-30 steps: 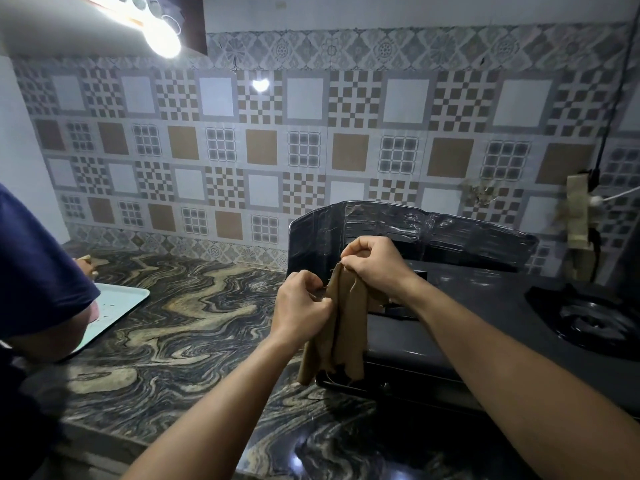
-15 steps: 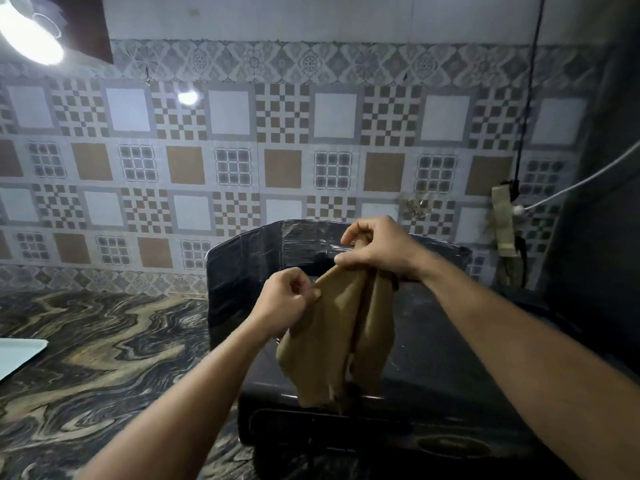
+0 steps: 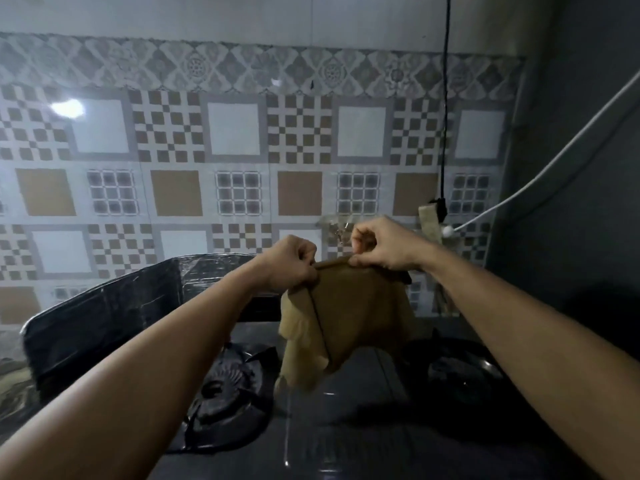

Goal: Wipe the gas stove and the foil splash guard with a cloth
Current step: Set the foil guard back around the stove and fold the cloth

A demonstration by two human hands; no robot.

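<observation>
A tan cloth [image 3: 349, 317] hangs above the middle of the black gas stove [image 3: 346, 410]. My left hand [image 3: 287, 265] pinches its top left corner and my right hand [image 3: 381, 244] pinches its top edge further right, so the cloth is spread between them. The left burner [image 3: 225, 389] and right burner [image 3: 460, 372] lie below, on either side of the cloth. The dark foil splash guard [image 3: 114, 306] stands along the stove's left side and back; its right part is hidden behind my hands and the cloth.
A patterned tile wall [image 3: 242, 168] rises behind the stove. A black cord [image 3: 444, 116] hangs down to a fitting on the wall at right, and a white cable [image 3: 554, 168] runs up to the right. A dark grey wall [image 3: 588, 168] closes the right side.
The view has swung right, over the stove. My hands have moved apart and risen, spreading the bunched cloth out between them. The marble counter and the other person have left the view.
</observation>
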